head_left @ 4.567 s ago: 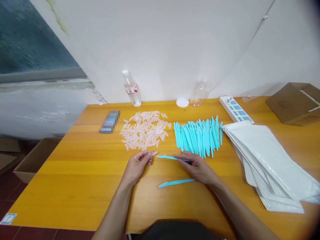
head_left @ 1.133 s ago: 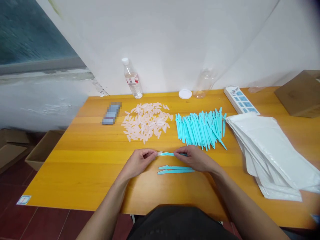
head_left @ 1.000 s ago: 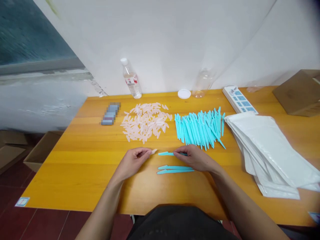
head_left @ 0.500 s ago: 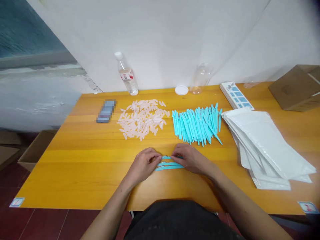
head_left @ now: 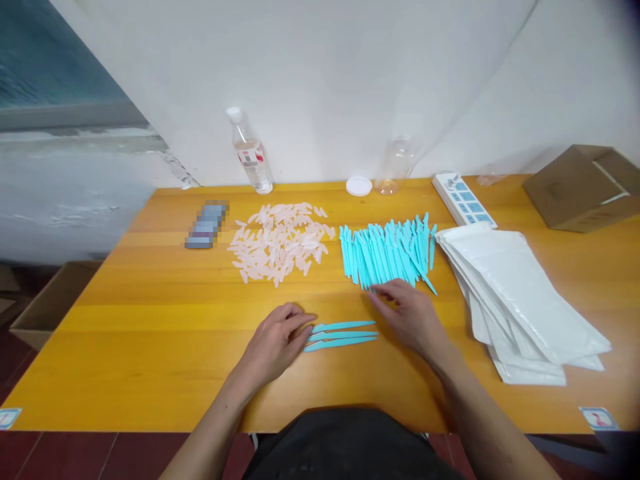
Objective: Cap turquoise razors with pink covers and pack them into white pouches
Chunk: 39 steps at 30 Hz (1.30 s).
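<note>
Turquoise sticks [head_left: 345,335], three side by side, lie near on the counter [head_left: 150,360], left ends at the left hand's [head_left: 277,340] fingertips (whether its grip holds one, I cannot tell). Right hand [head_left: 407,313], its grip equally unclear, is at the turquoise pile's [head_left: 383,253] near edge.

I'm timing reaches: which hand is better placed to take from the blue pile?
Probably the right hand: it's closer to the blue pile; the left hand is by three separate blue sticks.
</note>
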Available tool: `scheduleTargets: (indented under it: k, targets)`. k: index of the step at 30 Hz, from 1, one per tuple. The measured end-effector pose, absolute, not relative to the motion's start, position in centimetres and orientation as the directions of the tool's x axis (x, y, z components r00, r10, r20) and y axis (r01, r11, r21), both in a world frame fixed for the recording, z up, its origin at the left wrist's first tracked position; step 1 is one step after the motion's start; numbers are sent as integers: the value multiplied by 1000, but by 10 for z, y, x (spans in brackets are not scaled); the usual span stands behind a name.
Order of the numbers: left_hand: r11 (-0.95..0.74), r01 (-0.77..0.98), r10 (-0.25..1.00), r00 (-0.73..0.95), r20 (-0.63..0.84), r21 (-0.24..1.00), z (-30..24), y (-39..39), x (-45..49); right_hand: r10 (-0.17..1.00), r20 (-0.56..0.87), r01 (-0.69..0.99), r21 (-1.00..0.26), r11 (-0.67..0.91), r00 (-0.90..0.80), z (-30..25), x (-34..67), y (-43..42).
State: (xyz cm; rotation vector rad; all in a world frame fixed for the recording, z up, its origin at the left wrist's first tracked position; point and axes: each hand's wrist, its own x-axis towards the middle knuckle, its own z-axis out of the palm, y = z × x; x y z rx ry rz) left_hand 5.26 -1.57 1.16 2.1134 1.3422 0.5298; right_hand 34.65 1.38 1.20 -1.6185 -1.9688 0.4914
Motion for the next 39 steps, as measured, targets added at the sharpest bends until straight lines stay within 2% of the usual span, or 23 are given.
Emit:
scheduleTargets:
  k: [3, 4, 6, 9, 11, 13, 16, 20, 24, 27, 32, 39]
  targets:
    - [-273, 678, 946, 319, 61, 683, 16, -6, 44, 942, 293, 917, -398, -33, 162, 8, 380, 31]
    - [-264, 680, 954, 288, 82, 684, 17, -1, 42, 929, 302, 934, -340, -106, 215, 6, 391, 37]
    - [-266, 690, 961, 244, 130, 673, 19, 9, 38, 936, 230, 947, -241, -212, 268, 1, 408, 45]
    - [-281, 707, 960, 220, 176, 649, 19, 25, 34, 960, 89, 951, -184, -247, 267, -4, 422, 50]
    - [-278, 720, 961, 208, 184, 636, 19, 32, 32, 960, 99, 951, -199, -238, 261, -4, 427, 49]
    - [-257, 743, 966, 187, 177, 618, 19, 36, 30, 953, 171, 953, -215, -211, 250, -1, 429, 46]
    - [-207, 798, 977, 146, 153, 565, 17, 39, 31, 944, 248, 937, -325, -131, 218, 9, 421, 40]
    - [-159, 878, 984, 102, 147, 451, 11, 48, 46, 974, 213, 778, -624, 75, 77, 19, 383, 32]
    - [-190, 942, 972, 140, 191, 277, 7, 62, 68, 969, 211, 701, -671, 241, -132, 14, 338, 26]
    - [-229, 957, 964, 197, 177, 180, 4, 68, 76, 962, 190, 658, -702, 274, -198, 6, 320, 24]
    - [-260, 954, 952, 227, 205, 151, -4, 62, 71, 950, 158, 498, -822, 277, -268, -1, 315, 22]
    - [-318, 914, 939, 267, 217, 253, -9, 61, 61, 963, 21, 385, -914, 126, -267, 1, 321, 24]
